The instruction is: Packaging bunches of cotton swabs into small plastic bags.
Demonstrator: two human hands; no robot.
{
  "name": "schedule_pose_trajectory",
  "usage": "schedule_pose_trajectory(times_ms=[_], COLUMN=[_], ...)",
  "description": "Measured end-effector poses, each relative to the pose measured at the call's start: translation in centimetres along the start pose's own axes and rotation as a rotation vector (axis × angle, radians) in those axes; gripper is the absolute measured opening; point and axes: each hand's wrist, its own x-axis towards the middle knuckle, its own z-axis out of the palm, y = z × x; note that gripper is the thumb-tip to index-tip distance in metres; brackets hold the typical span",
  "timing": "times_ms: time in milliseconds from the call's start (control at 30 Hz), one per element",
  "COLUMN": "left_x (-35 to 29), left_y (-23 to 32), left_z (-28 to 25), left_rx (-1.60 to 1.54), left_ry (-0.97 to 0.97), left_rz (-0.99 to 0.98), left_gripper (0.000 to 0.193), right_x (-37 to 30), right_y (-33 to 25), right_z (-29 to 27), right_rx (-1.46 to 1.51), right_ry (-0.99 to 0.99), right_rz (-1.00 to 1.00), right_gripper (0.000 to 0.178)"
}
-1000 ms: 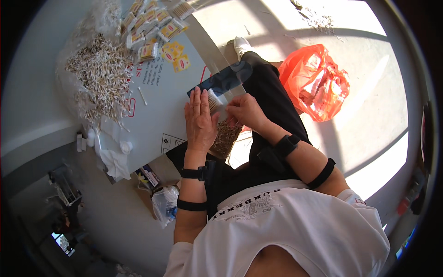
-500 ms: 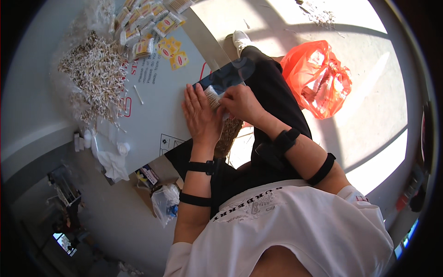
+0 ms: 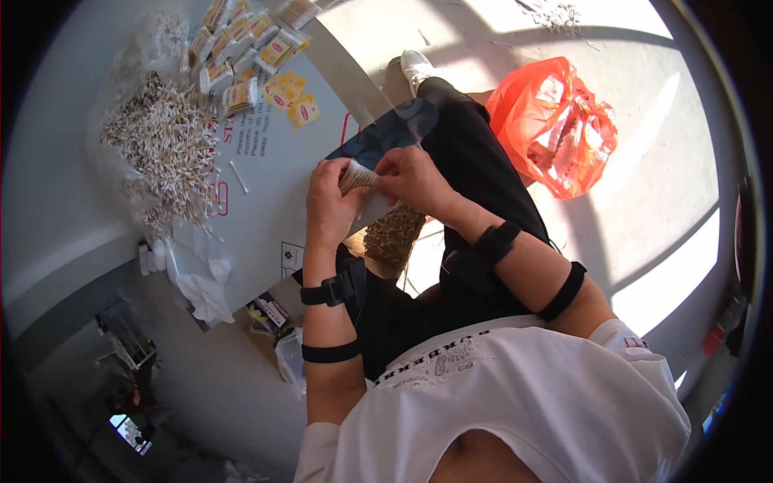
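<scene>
At the table's near corner, a bundle of cotton swabs (image 3: 357, 179) is between my two hands, white tips up. My left hand (image 3: 328, 205) is closed round its left side, thumb and fingers gripping it. My right hand (image 3: 415, 181) pinches at its right end; whether a clear wrapper is in those fingers I cannot make out. Below, an open carton (image 3: 390, 239) full of swabs stands by my legs. A dark, glossy sheet (image 3: 386, 133) lies on the table edge just beyond my hands.
A large heap of loose swabs (image 3: 157, 149) in clear plastic covers the table's left. Packed swab packets (image 3: 241, 48) and yellow cards (image 3: 291, 98) lie at the back. One loose swab (image 3: 238, 176) is nearer. A red plastic bag (image 3: 555, 129) stands on the floor at right.
My left hand, earlier flat on the table with fingers stretched, has curled round the swab bundle and lifted it. My right hand has stayed pinched at its end, shifting slightly left.
</scene>
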Motion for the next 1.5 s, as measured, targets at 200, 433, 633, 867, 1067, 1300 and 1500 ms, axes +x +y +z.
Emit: schedule_pose_trajectory(times_ms=[200, 433, 633, 867, 1067, 1300, 1500], left_x=[-0.1, -0.1, -0.1, 0.1, 0.1, 0.0, 0.0], left_y=[0.7, 4.1, 5.8, 5.7, 5.5, 5.2, 5.5], left_z=[0.4, -1.0, -1.6, -0.7, -0.4, -0.8, -1.2], left_rx=[-0.4, -0.075, 0.235, 0.18, 0.1, -0.022, -0.117], left_ry=[0.011, 0.215, 0.266, 0.313, 0.283, 0.217, 0.179], left_rz=[-0.206, 0.12, 0.314, 0.372, 0.298, 0.234, 0.166], left_gripper=[0.031, 0.035, 0.038, 0.03, 0.029, 0.028, 0.026], right_x=[-0.1, -0.4, -0.9, -0.9, -0.7, -0.3, 0.1], right_y=[-0.7, -0.9, -1.5, -1.8, -1.7, -1.7, -1.1], right_z=[-0.7, -1.0, -0.8, -0.9, -1.3, -2.5, -2.7], right_rx=[0.012, -0.15, -0.202, -0.254, -0.244, -0.18, 0.119], right_ry=[-0.047, 0.061, 0.131, 0.185, 0.133, -0.024, -0.106], right_rz=[0.004, -0.511, -0.708, -0.762, -0.76, -0.625, -0.441], right_gripper=[0.017, 0.018, 0.025, 0.022, 0.018, 0.021, 0.02])
